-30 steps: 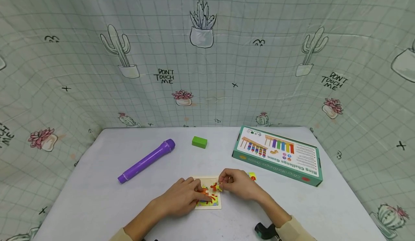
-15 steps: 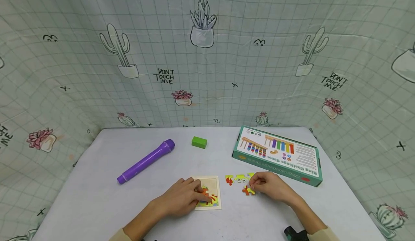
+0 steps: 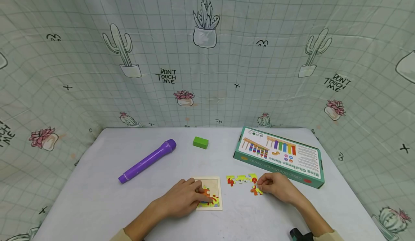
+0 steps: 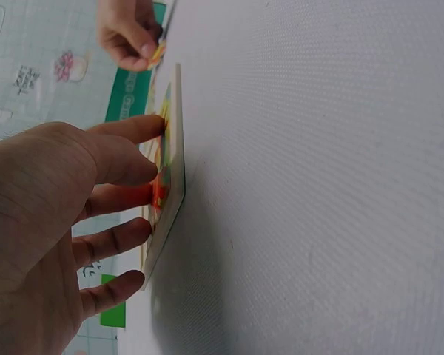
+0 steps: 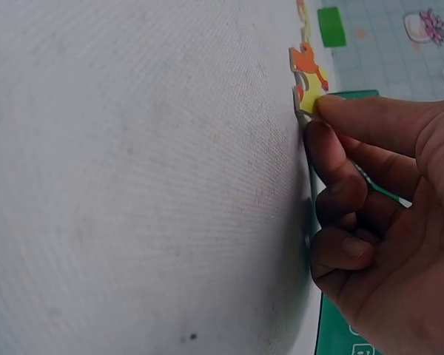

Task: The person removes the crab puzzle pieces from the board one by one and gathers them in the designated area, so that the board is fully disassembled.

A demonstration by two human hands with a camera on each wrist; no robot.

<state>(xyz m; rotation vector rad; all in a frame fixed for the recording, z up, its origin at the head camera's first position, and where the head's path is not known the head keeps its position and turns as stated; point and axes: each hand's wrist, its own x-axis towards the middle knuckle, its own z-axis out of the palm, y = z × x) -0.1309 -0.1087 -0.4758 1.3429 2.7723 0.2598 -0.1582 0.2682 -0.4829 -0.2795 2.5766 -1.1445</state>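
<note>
A small square wooden puzzle board (image 3: 212, 182) lies on the table, its lower part filled with colourful pieces and its upper part bare wood. My left hand (image 3: 181, 199) rests on it, with spread fingertips touching the pieces and the board, as the left wrist view also shows. To the right, my right hand (image 3: 279, 188) pinches a yellow and orange puzzle piece (image 5: 308, 74) between thumb and index finger, low at the table surface. Just behind that piece, a short row of loose yellow and red puzzle pieces (image 3: 241, 179) lies on the table.
Behind my right hand lies a green and white game box (image 3: 279, 154). A green block (image 3: 200, 142) sits at the back middle, and a purple stick with a knobbed end (image 3: 147, 161) lies at the left. A patterned cloth (image 3: 207, 71) hangs behind the table.
My right hand has moved right, away from the board, carrying the puzzle piece to the loose pieces, which now show uncovered. My left hand stays on the board.
</note>
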